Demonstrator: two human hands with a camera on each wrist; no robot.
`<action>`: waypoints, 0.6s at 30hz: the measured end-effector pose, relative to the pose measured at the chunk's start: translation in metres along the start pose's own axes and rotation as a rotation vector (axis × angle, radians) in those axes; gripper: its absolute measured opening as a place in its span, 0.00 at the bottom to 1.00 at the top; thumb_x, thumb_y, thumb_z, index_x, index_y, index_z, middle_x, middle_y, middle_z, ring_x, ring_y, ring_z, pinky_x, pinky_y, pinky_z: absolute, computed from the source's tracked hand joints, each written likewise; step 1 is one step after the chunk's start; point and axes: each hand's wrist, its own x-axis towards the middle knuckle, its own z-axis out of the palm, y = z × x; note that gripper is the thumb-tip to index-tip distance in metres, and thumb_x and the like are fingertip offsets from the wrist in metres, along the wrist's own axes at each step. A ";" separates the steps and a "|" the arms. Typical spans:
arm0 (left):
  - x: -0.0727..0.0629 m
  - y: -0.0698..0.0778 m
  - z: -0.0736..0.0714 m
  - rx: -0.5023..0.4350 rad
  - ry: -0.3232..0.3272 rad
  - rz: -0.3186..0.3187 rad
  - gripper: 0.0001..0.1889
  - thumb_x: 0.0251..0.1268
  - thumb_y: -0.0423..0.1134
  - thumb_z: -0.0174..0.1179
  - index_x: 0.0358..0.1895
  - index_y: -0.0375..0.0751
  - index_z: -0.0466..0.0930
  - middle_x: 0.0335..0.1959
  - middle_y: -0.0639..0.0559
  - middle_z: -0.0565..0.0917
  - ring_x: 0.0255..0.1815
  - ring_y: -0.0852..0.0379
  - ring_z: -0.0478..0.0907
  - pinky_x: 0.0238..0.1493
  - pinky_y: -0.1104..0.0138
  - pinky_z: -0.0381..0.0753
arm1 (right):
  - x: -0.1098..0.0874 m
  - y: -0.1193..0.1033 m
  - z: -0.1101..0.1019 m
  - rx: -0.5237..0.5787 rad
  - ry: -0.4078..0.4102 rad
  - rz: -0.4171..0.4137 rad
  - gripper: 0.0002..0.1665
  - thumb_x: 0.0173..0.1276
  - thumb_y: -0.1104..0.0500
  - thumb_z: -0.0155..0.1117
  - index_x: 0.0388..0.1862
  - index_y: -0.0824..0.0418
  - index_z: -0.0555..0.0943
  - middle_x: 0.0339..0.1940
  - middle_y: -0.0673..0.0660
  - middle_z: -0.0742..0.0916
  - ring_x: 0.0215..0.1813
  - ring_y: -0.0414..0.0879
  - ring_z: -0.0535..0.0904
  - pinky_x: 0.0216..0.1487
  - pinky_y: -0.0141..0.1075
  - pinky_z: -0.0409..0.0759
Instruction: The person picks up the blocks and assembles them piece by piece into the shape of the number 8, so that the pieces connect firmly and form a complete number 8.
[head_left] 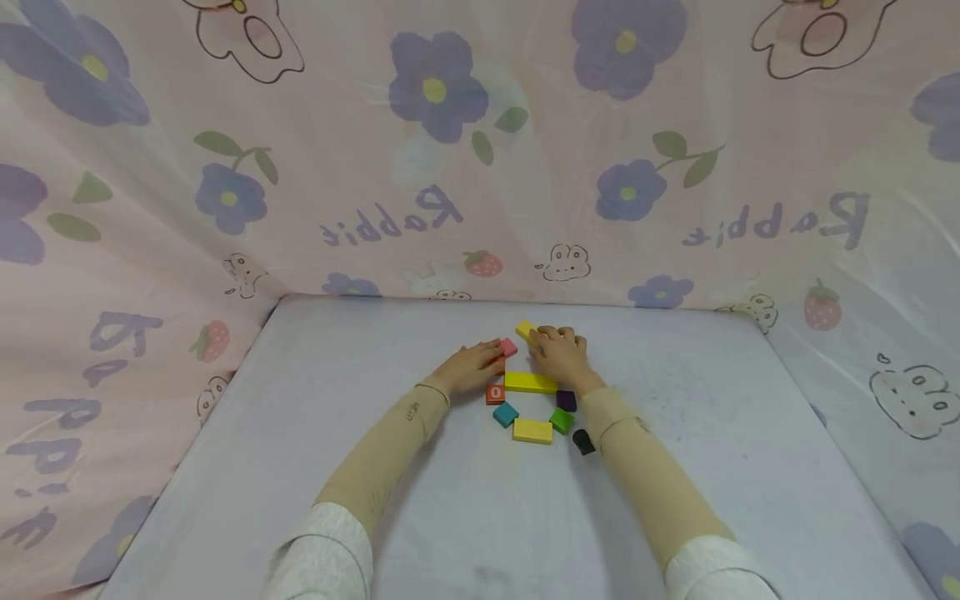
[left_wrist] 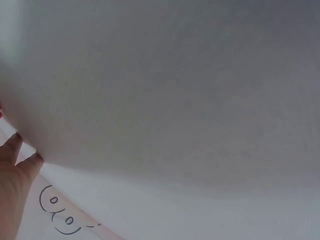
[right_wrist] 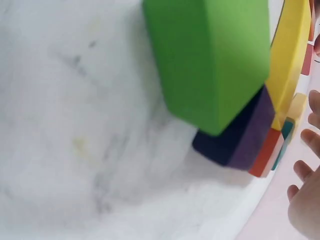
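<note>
At the upper left of the block layout, my left hand touches a pink block with its fingertips. Part of a red block shows beneath those fingers. Two straight left fingers reach down to the table in the left wrist view. Opposite, my right hand holds the near end of a slanted yellow block between thumb and finger. Its other fingers stand raised in the right wrist view. Below both hands lies a long yellow block. The right hand hides blocks behind the long one, among them orange and teal.
Nearer me are an orange-red numbered block, a teal block, a shorter yellow block, a green block and a purple block. A black piece lies beside the right forearm. Patterned fabric surrounds the white table.
</note>
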 end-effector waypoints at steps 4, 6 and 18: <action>0.001 0.000 0.001 0.016 -0.019 0.008 0.27 0.73 0.55 0.38 0.71 0.50 0.57 0.75 0.55 0.55 0.76 0.53 0.51 0.73 0.49 0.48 | 0.001 -0.002 0.002 -0.033 -0.025 0.011 0.27 0.74 0.46 0.41 0.69 0.50 0.65 0.71 0.56 0.67 0.69 0.63 0.56 0.64 0.63 0.52; 0.002 -0.001 0.002 0.033 -0.020 0.016 0.28 0.73 0.55 0.38 0.71 0.50 0.57 0.75 0.55 0.55 0.76 0.53 0.51 0.73 0.49 0.48 | 0.001 -0.003 0.003 -0.049 -0.022 0.010 0.26 0.75 0.47 0.41 0.68 0.50 0.66 0.70 0.56 0.68 0.69 0.63 0.57 0.64 0.62 0.53; 0.004 -0.004 0.002 0.042 0.000 0.025 0.27 0.72 0.56 0.39 0.70 0.51 0.60 0.74 0.55 0.57 0.75 0.52 0.53 0.72 0.48 0.50 | 0.002 -0.004 0.001 -0.071 -0.020 0.012 0.26 0.75 0.49 0.41 0.70 0.52 0.63 0.70 0.56 0.68 0.69 0.63 0.57 0.66 0.62 0.52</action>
